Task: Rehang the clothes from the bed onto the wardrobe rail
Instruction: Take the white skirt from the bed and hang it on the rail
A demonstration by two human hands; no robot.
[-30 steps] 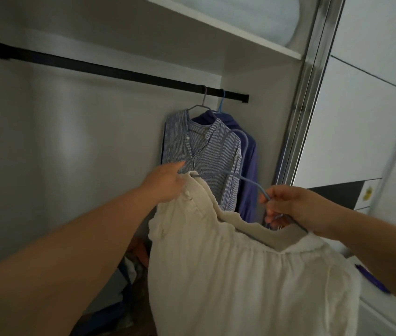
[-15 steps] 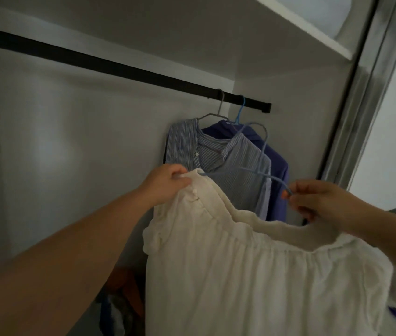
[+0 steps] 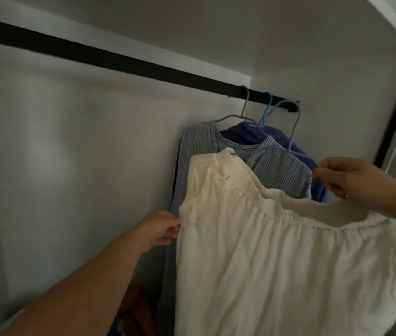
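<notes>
Inside the wardrobe, cream garment (image 3: 277, 251) on a pale blue hanger (image 3: 294, 132), hook raised near the black rail (image 3: 119, 61); right hand (image 3: 345, 180) pinching the hanger's arm; left hand (image 3: 160, 229) pinching the garment's left edge; behind, striped shirt (image 3: 277, 170) and purple top (image 3: 240, 132) hanging on the rail.

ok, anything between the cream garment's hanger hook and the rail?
Nothing visible. The hook sits just in front of the black rail near its right end, beside the hangers of the striped shirt and purple garment.
</notes>
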